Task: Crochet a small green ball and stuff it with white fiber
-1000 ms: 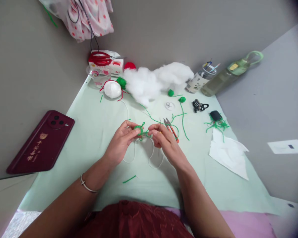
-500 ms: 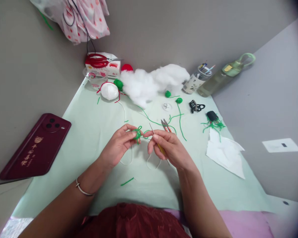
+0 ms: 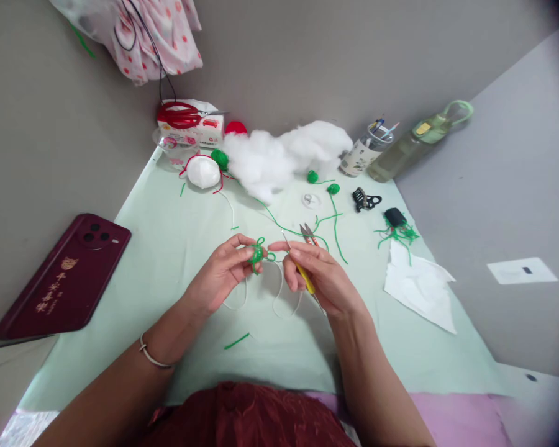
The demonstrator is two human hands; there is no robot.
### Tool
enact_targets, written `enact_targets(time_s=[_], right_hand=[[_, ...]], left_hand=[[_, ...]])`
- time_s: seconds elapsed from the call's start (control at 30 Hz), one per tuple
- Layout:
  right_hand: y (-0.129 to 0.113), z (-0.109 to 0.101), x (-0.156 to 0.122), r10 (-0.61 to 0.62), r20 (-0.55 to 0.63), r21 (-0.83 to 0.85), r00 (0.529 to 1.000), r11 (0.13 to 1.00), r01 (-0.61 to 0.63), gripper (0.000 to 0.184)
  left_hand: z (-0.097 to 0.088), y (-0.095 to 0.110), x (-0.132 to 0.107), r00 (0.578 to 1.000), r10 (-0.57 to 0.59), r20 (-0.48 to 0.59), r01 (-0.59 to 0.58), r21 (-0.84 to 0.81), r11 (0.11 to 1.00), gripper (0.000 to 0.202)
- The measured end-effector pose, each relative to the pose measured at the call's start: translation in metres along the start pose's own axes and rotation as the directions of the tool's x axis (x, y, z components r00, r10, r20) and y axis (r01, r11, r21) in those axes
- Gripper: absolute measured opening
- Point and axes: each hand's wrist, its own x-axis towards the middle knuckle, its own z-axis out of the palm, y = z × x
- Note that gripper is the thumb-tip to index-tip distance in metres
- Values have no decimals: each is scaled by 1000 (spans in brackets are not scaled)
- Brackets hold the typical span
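Note:
Pinched between the thumb and fingers of my left hand is a small green crochet piece with a loop standing up from it. My right hand grips a crochet hook by its yellow handle, the thin metal tip pointing up and away from me. A bit of green yarn spans the short gap from the piece to my right fingers. White yarn hangs in loose curves below both hands. Thread snips with red handles lie just behind my right hand, which partly covers them.
White stuffing is heaped at the back, beside green yarn balls and a white ball. A bottle, pen holder, black hair claw and paper are at right. A maroon phone lies left.
The crochet hook has tilted in my right hand, so more of its yellow handle shows. My left hand keeps its hold on the green piece. The whole view has shifted slightly.

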Motion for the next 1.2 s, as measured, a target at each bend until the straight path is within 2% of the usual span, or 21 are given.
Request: enact_targets(time_s=[0.07,0.13,0.2,0.33,0.53,0.63,0.77,0.9,1.03,1.1,1.2], right_hand=[[-1,-1,-2,-61,-96,-57,994,997,55,40],[-1,-3,-4,-90,-131,-65,987,994,82,48],[-1,-5,-4,-98,-135,-24,986,995,95,43],[-1,-10,1,-108,-130,116,986,986,123,22],[1,-15,4,-143,-199,248,969,950,191,31],[3,-15,6,-90,-194,275,977,951,143,34],[6,-12,6,-12,-123,218,992,975,39,39],[6,-11,5,-70,-95,202,993,976,88,28],[6,-9,6,-75,-135,110,988,990,90,28],[7,-7,7,-132,-213,8,968,991,137,33],[10,-2,6,-284,-348,-154,893,957,245,37]], left_hand=[[0,0,0,1000,7,-1,-7,6,1000,24],[-1,0,0,1000,17,-5,-17,11,1000,24],[-1,-1,0,1000,23,-7,-23,13,1000,24],[-1,-1,0,1000,18,-4,-18,3,1000,23],[2,-1,-2,1000,-6,-1,6,-30,1000,23],[2,-1,-2,1000,-12,4,12,-31,999,22],[1,-2,-2,1000,-18,8,19,-43,999,20],[1,-1,-1,999,-49,16,50,-93,994,16],[1,-1,1,993,-107,55,114,-154,981,13],[0,0,2,989,-130,74,141,-171,975,12],[0,0,2,984,-151,96,167,-184,969,13]])
